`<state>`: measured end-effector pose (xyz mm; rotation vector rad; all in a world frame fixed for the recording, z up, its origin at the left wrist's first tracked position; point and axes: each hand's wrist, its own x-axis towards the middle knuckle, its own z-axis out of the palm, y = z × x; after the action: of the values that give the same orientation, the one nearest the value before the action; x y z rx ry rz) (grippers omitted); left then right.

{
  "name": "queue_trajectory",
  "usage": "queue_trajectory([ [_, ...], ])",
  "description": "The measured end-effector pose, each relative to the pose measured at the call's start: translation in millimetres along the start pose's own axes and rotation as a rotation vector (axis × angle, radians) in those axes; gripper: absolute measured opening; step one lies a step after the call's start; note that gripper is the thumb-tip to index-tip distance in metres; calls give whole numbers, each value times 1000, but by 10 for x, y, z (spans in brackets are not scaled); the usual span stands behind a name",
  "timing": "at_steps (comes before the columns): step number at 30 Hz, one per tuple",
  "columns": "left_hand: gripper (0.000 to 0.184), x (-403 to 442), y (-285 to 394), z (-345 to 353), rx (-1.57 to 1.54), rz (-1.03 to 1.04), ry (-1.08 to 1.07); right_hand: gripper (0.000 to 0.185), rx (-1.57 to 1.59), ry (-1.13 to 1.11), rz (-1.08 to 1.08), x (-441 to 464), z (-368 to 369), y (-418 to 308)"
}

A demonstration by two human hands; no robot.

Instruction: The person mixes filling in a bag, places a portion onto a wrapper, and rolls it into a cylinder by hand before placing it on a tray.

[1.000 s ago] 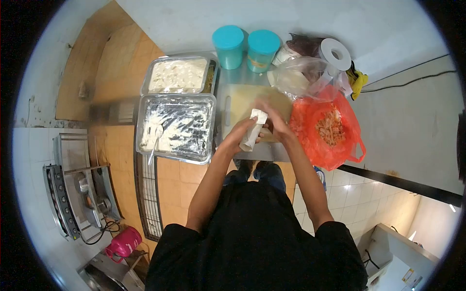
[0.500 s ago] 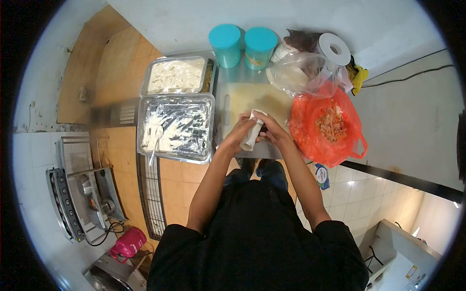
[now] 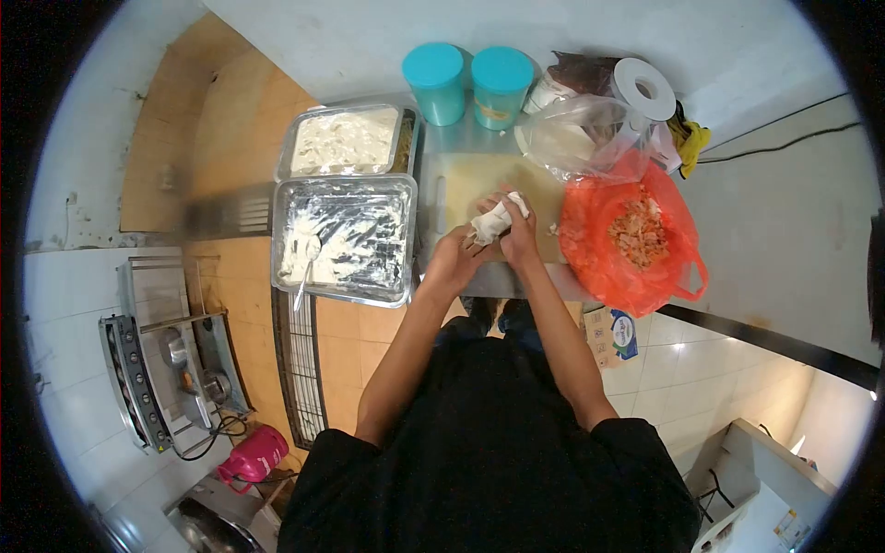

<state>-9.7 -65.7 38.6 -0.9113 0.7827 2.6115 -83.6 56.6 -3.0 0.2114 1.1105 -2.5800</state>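
A white wrapped roll is held between both hands over the pale cutting board. My left hand has its fingers around the roll's lower left end. Around the upper right end are the fingers of my right hand. Left of the board is a clear tray smeared with white paste, with a spoon in it. The orange plastic bag, right of the board, holds chopped orange pieces.
Behind the smeared tray lies another tray of white filling. Two turquoise-lidded containers stand by the wall. A clear bag and a white paper roll are at the back right. A pink gas cylinder is lower left.
The roll has moved slightly up and right and now lies more slanted across my hands. My left hand has shifted toward its lower end. The camera view has shifted a little.
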Motion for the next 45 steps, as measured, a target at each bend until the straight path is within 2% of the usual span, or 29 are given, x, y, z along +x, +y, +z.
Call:
queue_trajectory([
  [5, 30, 79, -87, 30, 9, 112, -69, 34, -29, 55, -126, -71, 154, 120],
  [8, 24, 80, -153, 131, 184, 206, -83, 34, -80, 60, -191, -33, 96, 225],
  [11, 26, -78, -146, 345, 282, 262, 31, 36, -132, 70, -224, -77, 109, 227],
  [13, 43, 4, -192, 272, 349, 243, 67, 37, -133, 74, -228, -116, 155, 201],
  [14, 43, -43, -191, 336, 352, 243, 64, 38, -89, 82, -215, -123, 167, 195],
  [16, 65, -206, -192, 520, 480, 285, 25, 39, -41, 89, -207, -155, 216, 161],
  [17, 65, -213, -227, 510, 484, 286, 23, 41, 31, 100, -156, -188, 234, 143],
  [22, 79, -208, -427, 404, 1308, 613, 144, 43, 174, 106, -95, -222, 262, 140],
  [26, 74, -349, -406, 455, 1546, 724, 138, 44, 128, 22, -71, -277, 278, 26],
  [28, 70, -428, -373, 460, 2018, 921, 261, 45, 97, -15, -58, -258, 272, -15],
  [30, 66, -468, -301, 436, 2018, 991, 256, 45, 215, 130, 147, -243, 307, -91],
  [33, 55, -446, -191, 296, 2014, 1109, 238, 44, 228, 105, 263, -254, 237, -162],
  [35, 49, -415, -113, 212, 2009, 1155, 228, 43, 270, 82, 294, -265, 201, -179],
  [37, 44, -389, -46, 167, 1884, 1242, 76, 42, 311, 60, 325, -283, 181, -187],
  [41, 36, -355, 7, 127, 1811, 1308, 40, 47, 232, 58, 326, -367, 195, -240],
  [43, 33, -345, 4, 122, 1735, 1357, 93, 48, 211, 55, 320, -379, 171, -232],
  [45, 31, -360, 23, 164, 1659, 1317, 76, 44, 239, 34, 332, -373, 129, -189],
])
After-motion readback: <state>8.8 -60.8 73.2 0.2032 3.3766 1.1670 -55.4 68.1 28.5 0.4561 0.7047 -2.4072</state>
